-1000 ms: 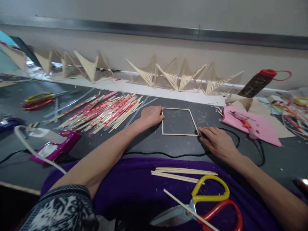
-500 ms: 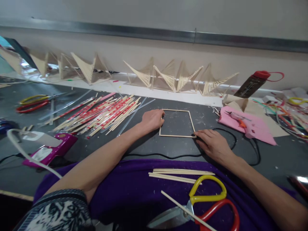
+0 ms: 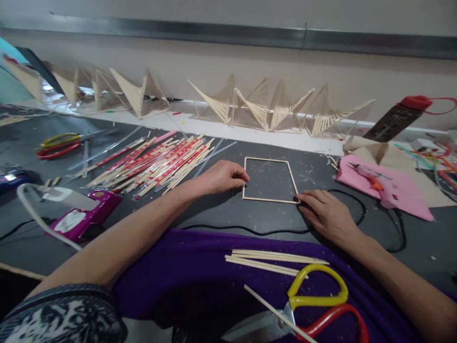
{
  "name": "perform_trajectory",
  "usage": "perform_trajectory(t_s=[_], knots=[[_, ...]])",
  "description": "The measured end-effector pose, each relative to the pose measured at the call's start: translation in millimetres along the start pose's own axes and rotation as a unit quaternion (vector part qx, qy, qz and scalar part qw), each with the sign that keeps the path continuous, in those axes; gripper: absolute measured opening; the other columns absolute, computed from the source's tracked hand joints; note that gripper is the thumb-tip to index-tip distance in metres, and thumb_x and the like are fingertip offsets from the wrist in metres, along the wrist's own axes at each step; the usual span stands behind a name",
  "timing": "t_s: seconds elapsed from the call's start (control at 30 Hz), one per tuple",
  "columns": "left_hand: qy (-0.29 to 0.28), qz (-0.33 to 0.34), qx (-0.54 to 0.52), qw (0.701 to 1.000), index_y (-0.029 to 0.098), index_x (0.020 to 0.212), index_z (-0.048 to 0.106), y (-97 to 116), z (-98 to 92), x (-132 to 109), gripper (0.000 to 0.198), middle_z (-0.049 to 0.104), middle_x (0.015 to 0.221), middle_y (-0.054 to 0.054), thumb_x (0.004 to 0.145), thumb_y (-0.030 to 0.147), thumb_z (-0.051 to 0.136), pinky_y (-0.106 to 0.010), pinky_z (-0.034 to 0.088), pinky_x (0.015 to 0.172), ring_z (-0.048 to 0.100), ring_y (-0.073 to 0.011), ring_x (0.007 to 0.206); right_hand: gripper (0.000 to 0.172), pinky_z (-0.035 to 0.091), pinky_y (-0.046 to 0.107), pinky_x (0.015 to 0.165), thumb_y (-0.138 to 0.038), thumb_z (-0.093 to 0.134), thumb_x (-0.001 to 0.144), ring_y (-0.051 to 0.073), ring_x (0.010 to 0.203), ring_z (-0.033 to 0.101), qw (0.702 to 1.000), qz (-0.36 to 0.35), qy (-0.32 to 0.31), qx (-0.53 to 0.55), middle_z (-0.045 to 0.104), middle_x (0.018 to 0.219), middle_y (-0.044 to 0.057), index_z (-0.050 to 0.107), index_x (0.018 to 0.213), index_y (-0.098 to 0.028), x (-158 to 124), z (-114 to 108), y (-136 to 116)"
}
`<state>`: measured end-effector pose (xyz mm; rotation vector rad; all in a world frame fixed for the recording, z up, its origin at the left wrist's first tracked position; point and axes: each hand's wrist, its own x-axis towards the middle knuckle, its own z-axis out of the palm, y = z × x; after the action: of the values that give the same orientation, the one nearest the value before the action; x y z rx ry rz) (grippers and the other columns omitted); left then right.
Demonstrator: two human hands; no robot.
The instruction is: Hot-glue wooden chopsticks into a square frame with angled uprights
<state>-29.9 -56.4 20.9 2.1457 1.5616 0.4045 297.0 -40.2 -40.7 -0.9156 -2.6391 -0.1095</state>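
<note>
Head view: scissors (image 3: 319, 301) lie on purple cloth (image 3: 200, 267) under a loose stick (image 3: 262, 300), with more sticks (image 3: 264, 265) beyond, apparently kept within reach. The frame (image 3: 271, 200) lies flat on the table (image 3: 210, 209), likely to keep it level. The right hand (image 3: 330, 214) has fingertips at its near right corner; the left hand (image 3: 223, 177), thumb and forefinger nearly together, is at its left side, perhaps steadying it; whether either pinches, I cannot tell. Farther off, a glue gun (image 3: 383, 183) rests on a pink sheet (image 3: 421, 200), and stick models (image 3: 221, 108) stand along the wall
</note>
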Motion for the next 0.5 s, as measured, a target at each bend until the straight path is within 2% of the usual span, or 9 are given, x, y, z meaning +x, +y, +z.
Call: perform_trajectory(t_s=[0.1, 0.23, 0.5], knots=[[-0.020, 0.037, 0.011, 0.999, 0.021, 0.095, 0.071, -0.5, 5.3, -10.5, 0.022, 0.069, 0.093, -0.001, 0.079, 0.023, 0.057, -0.022, 0.043, 0.075, 0.062, -0.0129, 0.084, 0.029, 0.046, 0.035, 0.080, -0.031, 0.048, 0.092, 0.022, 0.094, 0.058, 1.000, -0.010, 0.001, -0.014, 0.064, 0.110, 0.010, 0.062, 0.113, -0.018, -0.5, 0.5, 0.6], [-0.071, 0.080, 0.027, 0.994, 0.021, 0.096, 0.071, -1.7, 7.6, -10.9, 0.022, 0.066, 0.091, -0.001, 0.076, 0.021, 0.061, -0.021, 0.041, 0.072, 0.059, -0.0114, 0.079, 0.029, 0.046, 0.034, 0.081, -0.030, 0.048, 0.092, 0.022, 0.094, 0.058, 0.999, -0.021, 0.009, -0.024, 0.064, 0.109, 0.010, 0.062, 0.113, -0.017, -1.8, 0.5, 1.3], [-0.082, 0.108, 0.036, 0.990, 0.023, 0.088, 0.073, -2.0, 8.2, -8.8, 0.015, 0.062, 0.088, 0.000, 0.078, 0.024, 0.062, -0.020, 0.039, 0.070, 0.057, -0.0101, 0.079, 0.030, 0.044, 0.034, 0.083, -0.029, 0.048, 0.092, 0.023, 0.096, 0.056, 0.999, -0.019, -0.004, -0.029, 0.064, 0.111, 0.010, 0.060, 0.115, -0.017, -0.7, -1.2, -0.5]])
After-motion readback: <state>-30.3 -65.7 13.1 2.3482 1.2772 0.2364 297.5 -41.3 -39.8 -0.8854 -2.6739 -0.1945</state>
